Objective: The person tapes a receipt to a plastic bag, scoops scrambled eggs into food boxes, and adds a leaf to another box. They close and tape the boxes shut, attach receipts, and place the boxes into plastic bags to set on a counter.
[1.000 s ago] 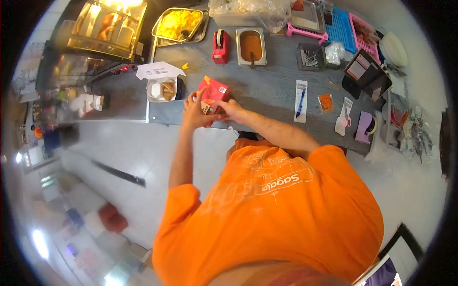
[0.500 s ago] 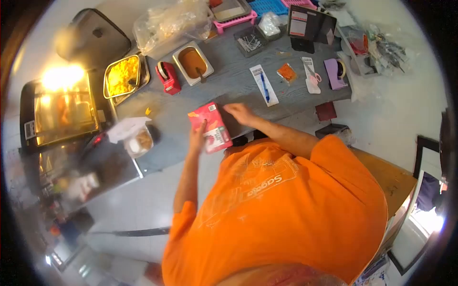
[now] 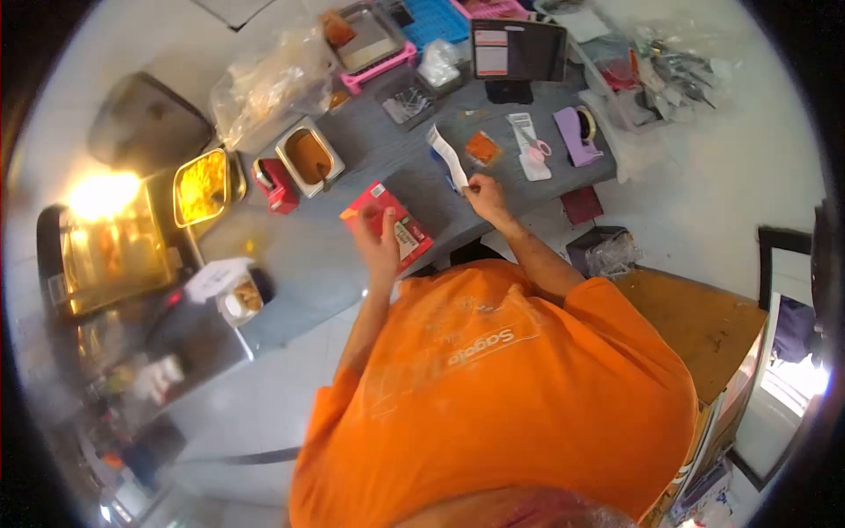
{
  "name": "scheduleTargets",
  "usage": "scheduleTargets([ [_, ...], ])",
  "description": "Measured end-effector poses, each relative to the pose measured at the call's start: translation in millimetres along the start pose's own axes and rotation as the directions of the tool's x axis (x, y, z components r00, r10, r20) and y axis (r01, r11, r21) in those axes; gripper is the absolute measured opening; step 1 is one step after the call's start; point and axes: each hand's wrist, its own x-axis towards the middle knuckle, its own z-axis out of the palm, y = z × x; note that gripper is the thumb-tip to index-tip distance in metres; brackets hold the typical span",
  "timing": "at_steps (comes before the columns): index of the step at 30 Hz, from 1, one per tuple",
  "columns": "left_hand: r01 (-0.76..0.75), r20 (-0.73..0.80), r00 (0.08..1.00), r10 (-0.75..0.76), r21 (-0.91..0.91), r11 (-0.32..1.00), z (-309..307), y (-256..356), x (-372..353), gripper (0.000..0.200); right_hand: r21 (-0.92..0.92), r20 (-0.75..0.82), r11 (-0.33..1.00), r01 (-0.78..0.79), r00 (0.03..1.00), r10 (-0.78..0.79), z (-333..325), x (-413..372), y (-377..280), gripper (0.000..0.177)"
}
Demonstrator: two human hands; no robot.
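Observation:
My left hand (image 3: pixel 377 238) is over a red box (image 3: pixel 407 224) with a white label that lies flat at the counter's front edge. Its thumb and fingers are apart, no longer wrapped around the box. Further right, my right hand (image 3: pixel 486 197) pinches the near end of a long white paper slip (image 3: pixel 447 157), whose far end curls up off the counter. A blue pen (image 3: pixel 451 179) shows partly beneath the slip. Beside it are a small orange-filled packet (image 3: pixel 481 148) and pink-handled scissors (image 3: pixel 539 151) on another white slip.
Behind stand a red tape dispenser (image 3: pixel 275 187), a steel pan of brown sauce (image 3: pixel 310 158) and a tray of yellow food (image 3: pixel 201 187). A purple tape dispenser (image 3: pixel 576 136) and a tablet (image 3: pixel 519 51) are at the right. An open food container (image 3: pixel 242 297) sits left.
The red box has been set down on the counter and my left hand has loosened from it. My right hand has moved to the paper slip, lifting it off the pen. The view has shifted.

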Motion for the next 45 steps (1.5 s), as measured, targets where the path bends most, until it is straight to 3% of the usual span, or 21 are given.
scheduleTargets([
  [1, -0.003, 0.01, 1.0, 0.004, -0.007, 1.0, 12, 18, 3, 0.05, -0.003, -0.012, 1.0, -0.005, 1.0, 0.005, -14, -6, -16, 0.017],
  [3, 0.235, 0.576, 0.791, -0.205, 0.022, 0.972, 44, 47, 3, 0.046, 0.782, 0.326, 0.543, -0.305, 0.943, 0.061, -44, -31, -47, 0.014],
  [4, 0.233, 0.584, 0.787, -0.2, 0.018, 0.972, 61, 52, 7, 0.046, 0.783, 0.317, 0.544, -0.301, 0.946, 0.067, -60, -42, -53, 0.014],
  [6, 0.817, 0.817, 0.562, -0.131, -0.523, 0.241, 97, 62, 19, 0.042, 0.643, 0.581, 0.655, -0.398, 0.81, -0.079, -87, -59, -56, 0.015],
  [8, 0.682, 0.621, 0.731, -0.284, -0.638, 0.358, 119, 77, 30, 0.035, 0.511, 0.679, 0.769, -0.384, 0.729, -0.086, -114, -60, -33, 0.015],
  [10, 0.615, 0.52, 0.787, -0.331, -0.7, 0.362, 127, 92, 33, 0.036, 0.195, 0.756, 0.981, 0.019, 0.634, -0.162, -144, -59, -13, 0.014],
  [11, 0.618, 0.525, 0.785, -0.329, -0.7, 0.359, 131, 93, 32, 0.036, 0.296, 0.72, 0.935, -0.196, 0.689, -0.084, -172, -59, -10, 0.015],
  [12, 0.604, 0.552, 0.794, -0.255, -0.668, 0.435, 134, 94, 31, 0.035, 0.264, 0.326, 0.963, -0.047, 0.944, -0.043, -192, -49, 5, 0.018],
  [13, 0.58, 0.578, 0.795, -0.183, -0.637, 0.508, 138, 94, 30, 0.034, 0.164, -0.139, 0.984, 0.07, 0.989, -0.047, -212, -33, 27, 0.022],
  [15, 0.629, 0.626, 0.751, -0.208, -0.584, 0.514, 155, 82, 25, 0.032, 0.107, -0.606, 0.993, 0.054, 0.795, 0.022, -257, 0, 66, 0.033],
  [18, 0.669, 0.697, 0.685, -0.214, -0.484, 0.564, 173, 98, 15, 0.028, 0.264, -0.114, 0.872, -0.411, 0.885, 0.452, -296, 41, 123, 0.021],
  [22, 0.668, 0.757, 0.615, -0.22, -0.352, 0.656, 185, 117, 9, 0.029, 0.837, 0.059, 0.535, -0.115, 0.991, 0.121, -291, 35, 152, 0.022],
  [26, 0.646, 0.754, 0.625, -0.205, -0.352, 0.677, 191, 119, 10, 0.029, 0.668, -0.058, 0.742, 0.049, 0.998, -0.013, -276, 22, 199, 0.025],
  [27, 0.658, 0.749, 0.624, -0.222, -0.351, 0.666, 191, 118, 4, 0.029, 0.135, -0.282, 0.99, 0.035, 0.959, 0.005, -274, 21, 208, 0.024],
  [28, 0.666, 0.75, 0.625, -0.214, -0.37, 0.648, 193, 118, 6, 0.029, -0.432, -0.462, 0.897, -0.092, 0.877, -0.132, -273, 28, 208, 0.023],
  [31, 0.673, 0.749, 0.631, -0.2, -0.401, 0.622, 187, 119, 11, 0.029, -0.074, -0.038, 0.959, -0.274, 0.961, 0.272, -262, 16, 143, 0.015],
  [33, 0.681, 0.738, 0.638, -0.219, -0.409, 0.607, 177, 117, 13, 0.029, 0.666, 0.119, 0.712, -0.222, 0.974, 0.192, -229, -13, 37, 0.019],
  [35, 0.607, 0.738, 0.659, -0.146, -0.407, 0.683, 161, 111, 8, 0.027, 0.746, 0.204, 0.665, -0.002, 0.953, -0.226, -166, -13, -20, 0.021],
  [38, 0.421, 0.62, 0.764, -0.18, -0.268, 0.866, 118, 127, -4, 0.029, 0.369, 0.341, 0.93, 0.009, 0.929, -0.144, -109, -5, -104, 0.021],
  [42, 0.507, 0.263, 0.855, -0.447, -0.608, 0.612, 67, 90, -24, 0.045, 0.504, 0.361, 0.834, 0.224, 0.823, -0.439, 16, 61, -123, 0.021],
  [45, 0.477, 0.029, 0.819, -0.573, -0.589, 0.652, 40, 48, -49, 0.042, 0.235, 0.479, 0.908, 0.346, 0.771, -0.419, 84, 71, -139, 0.024],
])
